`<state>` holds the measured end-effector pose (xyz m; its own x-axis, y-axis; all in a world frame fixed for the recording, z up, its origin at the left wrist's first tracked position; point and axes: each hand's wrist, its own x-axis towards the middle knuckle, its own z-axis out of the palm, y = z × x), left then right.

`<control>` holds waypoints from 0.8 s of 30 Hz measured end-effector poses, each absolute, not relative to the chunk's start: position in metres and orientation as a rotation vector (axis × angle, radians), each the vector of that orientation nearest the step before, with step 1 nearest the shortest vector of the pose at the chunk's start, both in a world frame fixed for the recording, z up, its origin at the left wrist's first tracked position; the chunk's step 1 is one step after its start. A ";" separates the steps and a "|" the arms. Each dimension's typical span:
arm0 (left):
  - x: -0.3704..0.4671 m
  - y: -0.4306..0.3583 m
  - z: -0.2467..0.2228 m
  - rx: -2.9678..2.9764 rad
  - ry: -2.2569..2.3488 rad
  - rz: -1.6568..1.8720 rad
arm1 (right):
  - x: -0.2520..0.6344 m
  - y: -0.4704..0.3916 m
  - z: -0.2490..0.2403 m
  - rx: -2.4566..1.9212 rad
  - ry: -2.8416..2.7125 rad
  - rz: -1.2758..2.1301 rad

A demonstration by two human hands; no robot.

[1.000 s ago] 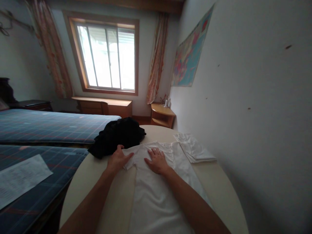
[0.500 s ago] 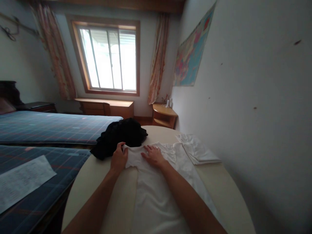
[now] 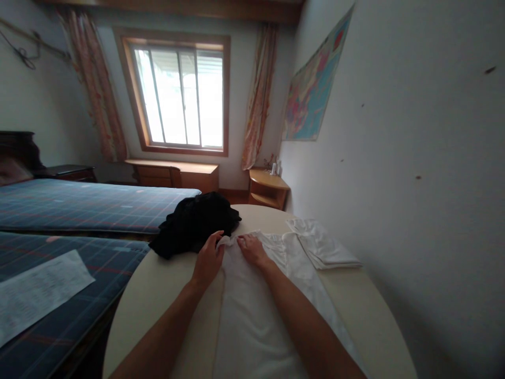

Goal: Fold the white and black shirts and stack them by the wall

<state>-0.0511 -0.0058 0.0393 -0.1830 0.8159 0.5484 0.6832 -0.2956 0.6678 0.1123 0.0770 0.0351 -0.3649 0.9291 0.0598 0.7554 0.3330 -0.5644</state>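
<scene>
A white garment (image 3: 252,316), apparently a shirt, lies spread lengthwise over the round cream table (image 3: 165,316). At its upper left, my left hand (image 3: 209,258) pinches the edge of a short sleeve, which is turned inward and bunched between thumb and fingers. Just right of it, my right hand (image 3: 252,250) rests on the cloth near the top, fingers extended, fingertips against the fabric beside the sleeve. Gathered creases show right of that hand. The garment's lower end runs out of view, partly under my right forearm.
A crumpled black cloth (image 3: 197,221) sits at the table's far left edge. Folded white cloth (image 3: 327,247) lies at the right, near the wall. Blue plaid beds (image 3: 98,205) stand to the left, one bearing a printed sheet (image 3: 43,289). A corner shelf (image 3: 268,181) stands beyond.
My left hand has moved right, carrying the sleeve edge inward over the garment. My right hand stays on the cloth, its fingers closer together. The view has shifted slightly.
</scene>
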 end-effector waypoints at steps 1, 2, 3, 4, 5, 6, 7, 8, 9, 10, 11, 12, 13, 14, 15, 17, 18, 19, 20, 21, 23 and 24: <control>-0.047 -0.007 0.040 1.938 1.763 1.478 | 0.114 0.079 0.040 -1.490 -2.208 0.683; -0.044 -0.009 0.040 1.958 1.753 1.467 | 0.115 0.080 0.044 -1.489 -2.201 0.729; -0.042 -0.010 0.039 1.977 1.744 1.454 | 0.116 0.082 0.049 -1.483 -2.202 0.783; -0.039 -0.010 0.039 1.991 1.737 1.442 | 0.118 0.082 0.053 -1.477 -2.200 0.862; -0.037 -0.011 0.037 2.003 1.728 1.432 | 0.119 0.082 0.058 -1.472 -2.186 0.973; -0.036 -0.011 0.036 2.014 1.716 1.426 | 0.120 0.081 0.062 -1.470 -2.151 1.112; -0.034 -0.011 0.034 2.023 1.703 1.424 | 0.122 0.080 0.065 -1.472 -2.093 1.262; -0.033 -0.012 0.033 2.034 1.688 1.421 | 0.123 0.078 0.069 -1.463 -2.024 1.409; -0.032 -0.012 0.031 2.048 1.671 1.417 | 0.125 0.076 0.072 -1.443 -1.958 1.532; -0.030 -0.012 0.030 2.070 1.650 1.412 | 0.127 0.073 0.074 -1.419 -1.910 1.610; -0.029 -0.012 0.029 2.100 1.623 1.403 | 0.129 0.071 0.076 -1.393 -1.889 1.638; -0.028 -0.013 0.028 2.137 1.591 1.388 | 0.132 0.070 0.078 -1.372 -1.881 1.639; -0.028 -0.013 0.028 2.180 1.558 1.361 | 0.135 0.068 0.079 -1.356 -1.871 1.624; -0.027 -0.014 0.028 2.222 1.535 1.322 | 0.139 0.067 0.080 -1.347 -1.854 1.604; -0.028 -0.015 0.029 2.256 1.529 1.270 | 0.143 0.066 0.081 -1.348 -1.829 1.587; -0.029 -0.018 0.031 2.290 1.584 1.129 | 0.152 0.064 0.081 -1.354 -1.777 1.572; -0.030 -0.019 0.033 2.291 1.632 1.048 | 0.156 0.064 0.080 -1.367 -1.763 1.565; -0.031 -0.021 0.035 2.288 1.678 0.963 | 0.160 0.063 0.079 -1.389 -1.762 1.552; -0.033 -0.023 0.036 2.281 1.714 0.877 | 0.164 0.063 0.077 -1.417 -1.773 1.534; -0.034 -0.026 0.038 2.272 1.737 0.800 | 0.167 0.062 0.075 -1.444 -1.791 1.512; -0.037 -0.029 0.040 2.260 1.746 0.690 | 0.173 0.062 0.071 -1.481 -1.828 1.465; -0.039 -0.031 0.040 2.258 1.741 0.656 | 0.175 0.062 0.069 -1.493 -1.840 1.443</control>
